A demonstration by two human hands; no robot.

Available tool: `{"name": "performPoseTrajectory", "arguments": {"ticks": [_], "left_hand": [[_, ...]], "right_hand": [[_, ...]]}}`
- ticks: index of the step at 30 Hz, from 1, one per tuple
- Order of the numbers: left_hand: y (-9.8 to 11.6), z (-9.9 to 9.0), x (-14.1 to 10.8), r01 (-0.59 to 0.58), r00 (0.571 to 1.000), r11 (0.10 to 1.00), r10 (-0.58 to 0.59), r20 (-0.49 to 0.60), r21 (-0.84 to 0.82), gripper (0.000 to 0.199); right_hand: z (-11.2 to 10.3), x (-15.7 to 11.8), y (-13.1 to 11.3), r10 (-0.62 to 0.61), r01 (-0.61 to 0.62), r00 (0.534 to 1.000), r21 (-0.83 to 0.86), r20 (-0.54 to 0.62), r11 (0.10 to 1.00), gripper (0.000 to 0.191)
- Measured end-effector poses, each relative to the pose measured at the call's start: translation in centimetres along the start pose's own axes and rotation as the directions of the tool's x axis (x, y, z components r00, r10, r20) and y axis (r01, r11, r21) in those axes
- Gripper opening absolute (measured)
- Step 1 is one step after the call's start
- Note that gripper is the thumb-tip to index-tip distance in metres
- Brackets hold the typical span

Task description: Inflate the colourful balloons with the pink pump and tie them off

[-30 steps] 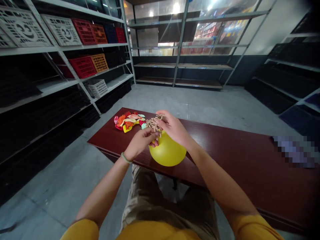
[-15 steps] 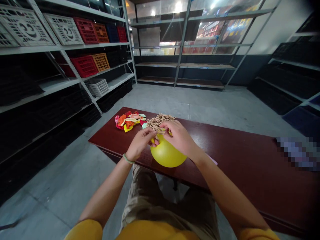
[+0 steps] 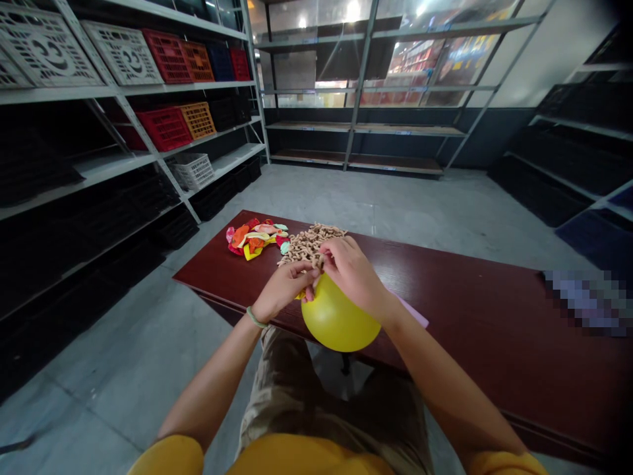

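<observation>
The left hand [image 3: 284, 290] is pinching a yellow balloon [image 3: 341, 320] near its neck at the table [image 3: 469, 316] edge, while the right hand [image 3: 356, 274], grip unclear, is apparently working there, calling for steady pinching.

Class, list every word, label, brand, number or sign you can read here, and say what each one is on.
No text can be read.
Small bluish labels on the grey metal rear rack: too small to read.
Bright coloured shapes behind that rack: too blurred to read.
White plastic crates: a face-like pattern, no readable words.
Round yellow balloon: no print visible.
</observation>
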State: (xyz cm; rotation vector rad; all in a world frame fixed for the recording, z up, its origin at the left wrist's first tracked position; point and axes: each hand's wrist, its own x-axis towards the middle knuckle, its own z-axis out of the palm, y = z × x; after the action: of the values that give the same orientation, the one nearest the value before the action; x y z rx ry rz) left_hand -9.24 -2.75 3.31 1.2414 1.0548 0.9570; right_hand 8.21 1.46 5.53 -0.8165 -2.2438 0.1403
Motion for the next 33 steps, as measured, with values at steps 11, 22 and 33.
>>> {"name": "performPoseTrajectory", "arguments": {"ticks": [11, 22, 33], "left_hand": [[-0.1, -0.2, 0.0, 0.018, 1.000, 0.999, -0.019, -0.013, -0.034, 0.035], [-0.1, 0.6, 0.2, 0.066, 0.998, 0.986, -0.066, 0.009, -0.155, 0.034], [0.0, 1.0, 0.1, -0.053, 0.980, 0.985, 0.020, -0.195, -0.162, 0.037]], "right_hand": [[-0.8, 0.0, 0.4, 0.048, -0.055, 0.998, 0.146, 0.049, 0.988, 0.014], [-1.6, -0.8, -0.7, -0.093, 0.110, 0.989, -0.152, 0.112, 0.982, 0.024], [-2.3, -0.9, -1.2, 0.100, -0.110, 0.985, 0.068, 0.144, 0.992, 0.006]]}}
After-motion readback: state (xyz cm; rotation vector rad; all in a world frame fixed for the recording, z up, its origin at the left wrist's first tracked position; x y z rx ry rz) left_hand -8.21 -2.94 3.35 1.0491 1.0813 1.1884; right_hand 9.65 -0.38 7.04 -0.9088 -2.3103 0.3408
